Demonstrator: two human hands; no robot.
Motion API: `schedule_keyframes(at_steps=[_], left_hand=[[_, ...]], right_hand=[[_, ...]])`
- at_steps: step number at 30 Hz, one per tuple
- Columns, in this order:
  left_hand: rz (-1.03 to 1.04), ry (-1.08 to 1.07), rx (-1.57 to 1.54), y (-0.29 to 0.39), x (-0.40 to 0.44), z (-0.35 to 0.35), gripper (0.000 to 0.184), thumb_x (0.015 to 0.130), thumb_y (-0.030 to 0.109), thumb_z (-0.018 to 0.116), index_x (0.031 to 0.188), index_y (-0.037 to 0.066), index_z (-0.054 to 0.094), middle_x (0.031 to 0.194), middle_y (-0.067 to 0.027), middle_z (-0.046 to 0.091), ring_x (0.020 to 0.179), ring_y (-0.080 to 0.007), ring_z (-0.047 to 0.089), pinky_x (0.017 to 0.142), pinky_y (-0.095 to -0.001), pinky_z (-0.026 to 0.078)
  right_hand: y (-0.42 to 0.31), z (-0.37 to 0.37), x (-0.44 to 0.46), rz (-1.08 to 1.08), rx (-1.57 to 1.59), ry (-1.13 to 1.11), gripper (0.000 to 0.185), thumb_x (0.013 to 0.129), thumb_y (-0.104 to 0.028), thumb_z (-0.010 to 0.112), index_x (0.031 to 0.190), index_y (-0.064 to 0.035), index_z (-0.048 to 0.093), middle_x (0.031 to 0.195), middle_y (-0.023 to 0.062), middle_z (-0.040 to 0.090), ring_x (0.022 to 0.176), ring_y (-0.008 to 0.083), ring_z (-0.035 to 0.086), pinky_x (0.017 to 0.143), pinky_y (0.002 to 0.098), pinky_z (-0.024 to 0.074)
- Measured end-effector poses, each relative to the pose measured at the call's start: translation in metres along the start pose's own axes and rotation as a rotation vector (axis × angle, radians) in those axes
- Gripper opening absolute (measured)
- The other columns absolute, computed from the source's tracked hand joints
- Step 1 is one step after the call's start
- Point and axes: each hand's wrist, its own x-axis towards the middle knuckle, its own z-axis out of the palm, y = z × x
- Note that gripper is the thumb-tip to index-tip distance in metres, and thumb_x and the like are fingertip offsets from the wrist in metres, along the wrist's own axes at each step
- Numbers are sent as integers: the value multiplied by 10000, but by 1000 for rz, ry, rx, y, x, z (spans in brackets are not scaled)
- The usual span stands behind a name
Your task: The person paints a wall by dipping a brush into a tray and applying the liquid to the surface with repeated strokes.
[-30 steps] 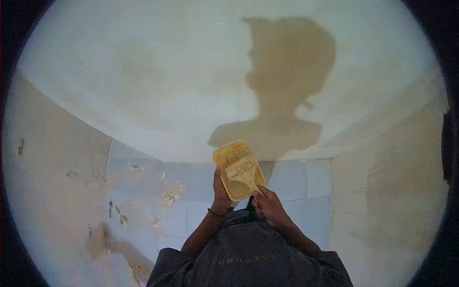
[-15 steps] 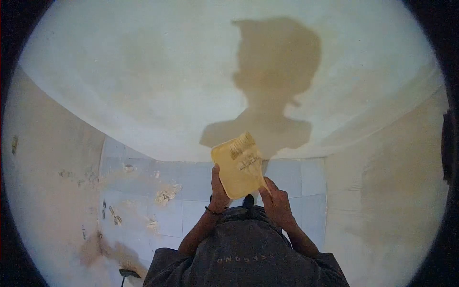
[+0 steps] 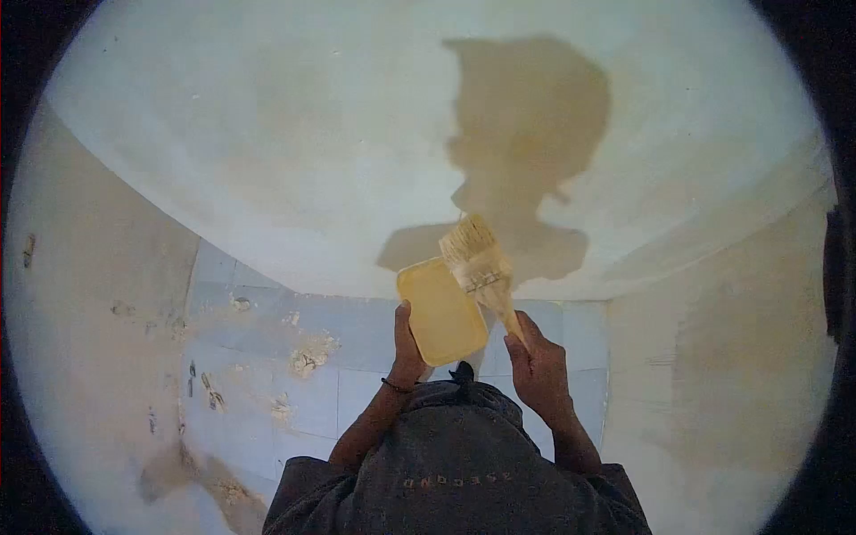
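Note:
My left hand (image 3: 408,349) grips a yellowish rectangular container (image 3: 441,312) by its left side, thumb on the rim. Its inside is the same yellow-cream colour, so I cannot tell how much liquid it holds. My right hand (image 3: 539,366) is closed around the handle of a wide paintbrush (image 3: 488,267). The brush points up and left, its bristles and ferrule coated in cream paint. Its head overlaps the container's upper right edge in view; whether they touch I cannot tell. Beyond both stands a pale wall (image 3: 312,196) bearing my shadow.
Side walls rise at left (image 3: 98,267) and right (image 3: 713,357). The blue-grey tiled floor (image 3: 357,401) carries crumbly plaster debris (image 3: 312,353) and some small tools (image 3: 212,390) at the left.
The brush has come up off the container's inside and moved right and toward the wall, with my right hand shifting right. The container stays in my left hand, nearly unmoved.

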Motion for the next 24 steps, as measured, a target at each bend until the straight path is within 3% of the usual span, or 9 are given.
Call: schedule_keyframes(at_steps=[3,5,11,18,20,24], left_hand=[[-11,-1,-24,-2,-1,3,567,848,465,327,1239,54,312,1159,-151,455,1033,-287,484,859,-431,413],[-12,7,-57,-4,0,5,574,838,470,341,1229,51,326,1144,-146,468,1019,-286,495,847,-430,421],[6,1,-71,-6,7,11,556,847,452,333,1233,51,325,1144,-147,469,1020,-287,494,858,-421,414],[-5,-32,-97,0,13,32,563,853,460,318,1241,53,311,1156,-158,454,1032,-289,482,865,-431,407],[-5,-19,-95,-1,16,29,563,853,464,321,1243,58,307,1166,-157,442,1038,-291,474,870,-436,401],[11,-19,-61,0,13,37,570,852,465,304,1246,53,303,1170,-163,439,1048,-292,468,873,-430,401]], right_hand=[[-10,-6,1,31,24,-18,288,852,-171,427,1093,-16,457,652,160,528,520,235,530,505,316,416],[-7,-7,0,28,24,-65,304,867,-212,393,1106,-27,436,841,224,568,745,350,585,657,398,458],[-6,-10,3,113,7,-133,309,860,-188,404,1116,-16,428,874,231,564,793,357,574,688,396,453],[7,-3,11,49,88,-134,307,855,-162,411,1119,-5,421,871,237,563,790,379,564,682,413,454],[14,1,12,22,33,-128,281,861,-174,408,1102,-32,442,773,202,567,632,327,571,571,367,443],[17,2,14,43,52,-164,279,864,-175,396,1096,-26,438,780,214,565,648,333,575,584,385,440]])
